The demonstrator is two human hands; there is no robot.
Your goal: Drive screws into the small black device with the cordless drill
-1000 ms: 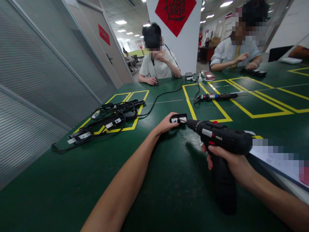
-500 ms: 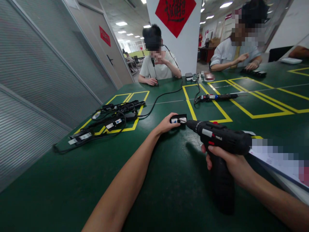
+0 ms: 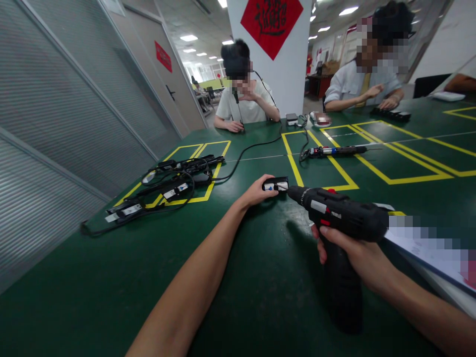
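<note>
My left hand [image 3: 258, 192] is closed around the left end of a small black box-shaped part with a white label [image 3: 275, 184], resting on the green table [image 3: 260, 277]. My right hand [image 3: 345, 243] grips a black cordless drill [image 3: 340, 215] by its handle, the forefinger near the trigger. The drill's chuck [image 3: 297, 194] points left, with its tip at the right end of the labelled part. Whether the bit touches the part I cannot tell.
Black power strips with tangled cords [image 3: 174, 183] lie at the left, over yellow tape outlines. A dark pen-shaped tool with a cable [image 3: 336, 150] lies beyond the drill. Papers [image 3: 427, 248] are at the right. Two people [image 3: 245, 99] sit across the table; one holds a screwdriver [image 3: 237, 96].
Almost nothing differs. The view has shifted very slightly, and both hands keep their hold on the part and the drill.
</note>
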